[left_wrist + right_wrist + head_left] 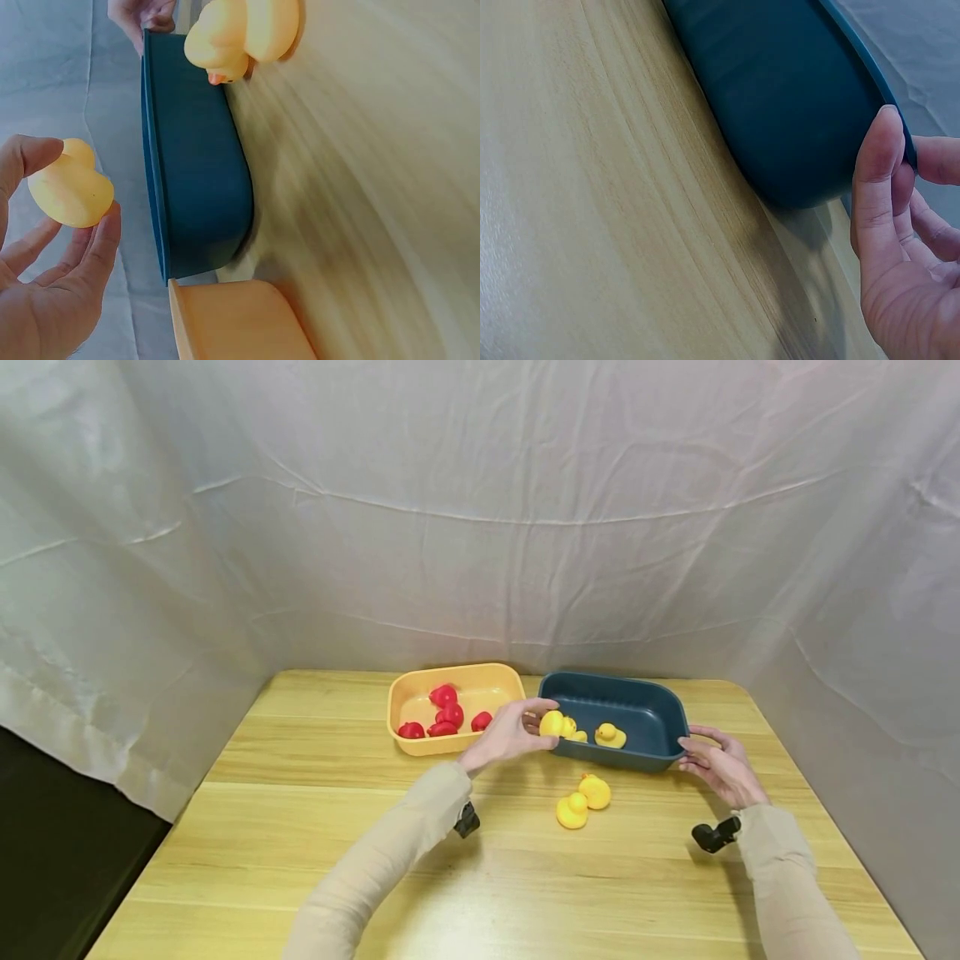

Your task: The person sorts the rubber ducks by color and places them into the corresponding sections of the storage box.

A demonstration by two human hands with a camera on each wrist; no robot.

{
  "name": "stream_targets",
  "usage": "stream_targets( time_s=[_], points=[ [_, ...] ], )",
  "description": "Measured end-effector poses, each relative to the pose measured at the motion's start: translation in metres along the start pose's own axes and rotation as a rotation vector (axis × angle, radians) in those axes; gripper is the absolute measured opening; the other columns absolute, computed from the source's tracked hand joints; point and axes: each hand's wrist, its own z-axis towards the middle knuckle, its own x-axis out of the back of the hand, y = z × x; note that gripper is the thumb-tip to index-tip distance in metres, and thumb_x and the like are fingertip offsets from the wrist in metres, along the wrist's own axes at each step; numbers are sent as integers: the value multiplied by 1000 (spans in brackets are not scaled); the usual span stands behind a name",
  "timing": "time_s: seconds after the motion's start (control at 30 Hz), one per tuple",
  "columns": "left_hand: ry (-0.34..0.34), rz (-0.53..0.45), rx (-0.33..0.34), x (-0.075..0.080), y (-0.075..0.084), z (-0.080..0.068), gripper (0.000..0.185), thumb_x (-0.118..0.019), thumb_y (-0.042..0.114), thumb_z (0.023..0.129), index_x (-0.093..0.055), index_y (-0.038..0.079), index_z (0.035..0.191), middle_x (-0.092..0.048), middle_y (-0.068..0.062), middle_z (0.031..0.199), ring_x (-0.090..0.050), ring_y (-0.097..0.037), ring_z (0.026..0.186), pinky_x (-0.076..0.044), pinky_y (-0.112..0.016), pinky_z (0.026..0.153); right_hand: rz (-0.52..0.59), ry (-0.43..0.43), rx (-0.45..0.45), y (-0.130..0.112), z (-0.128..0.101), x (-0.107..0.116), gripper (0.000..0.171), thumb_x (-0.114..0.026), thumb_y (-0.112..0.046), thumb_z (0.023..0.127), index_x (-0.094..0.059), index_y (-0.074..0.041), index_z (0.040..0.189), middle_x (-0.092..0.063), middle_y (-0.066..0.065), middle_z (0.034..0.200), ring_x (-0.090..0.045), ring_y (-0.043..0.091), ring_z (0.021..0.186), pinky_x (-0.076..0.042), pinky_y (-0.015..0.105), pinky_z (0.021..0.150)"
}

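Between its thumb and fingers, my left hand (512, 732) pinches a yellow rubber duck (71, 187) above the left end of a dark blue plastic bin (618, 758). The left wrist view shows this duck clear of the bin's wall. At the bin's right end, my right hand (720, 766) grips the rim, thumb and fingers at the corner (889, 105). Inside the bin lies a yellow duck (611, 736); more yellow (572, 732) shows beside the held duck, partly hidden by it. Two ducks, one upright (572, 811) and one tipped over (596, 791), touch on the table before the bin.
A light orange bin (487, 687) with several red rubber ducks (450, 716) stands left of the blue bin, nearly against it. Both bins sit near the back edge of the wooden table (300, 827). Pale cloth (480, 568) hangs behind and at both sides.
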Motion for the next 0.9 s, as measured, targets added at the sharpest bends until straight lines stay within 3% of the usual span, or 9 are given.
stream_targets(
  time_s=[0.2, 0.47, 0.7, 0.9],
  points=[
    [27, 44, 20, 2, 4, 9, 53, -80, 11, 84, -61, 2, 134, -68, -15, 126, -67, -29, 110, -60, -24, 91, 6, 0, 0, 0, 0, 0, 30, -61, -5, 99, -48, -10, 126, -71, -2, 86, -69, 12, 70, -62, 22, 67],
    [63, 38, 26, 0, 3, 18, 51, -80, 14, 85, -62, 4, 131, -67, -13, 126, -65, -27, 111, -60, -29, 93, 2, 0, -4, 1, 1, 1, 32, -61, -6, 99, -46, -10, 128, -71, -2, 87, -69, 12, 70, -62, 22, 67],
    [93, 27, 29, -4, 0, 28, 48, -80, 16, 85, -63, 6, 130, -68, -13, 123, -65, -29, 106, -55, -19, 81, -14, -7, 5, 1, 0, 2, 33, -61, -7, 100, -45, -9, 129, -70, -2, 88, -68, 12, 71, -62, 22, 68],
    [136, 50, 36, -10, 0, 36, 48, -80, 17, 86, -64, 7, 129, -69, -11, 125, -67, -27, 106, -57, -22, 86, -22, -4, 8, 1, 0, 2, 35, -61, -7, 99, -45, -9, 130, -70, -3, 88, -68, 11, 71, -62, 22, 68]
  ],
)
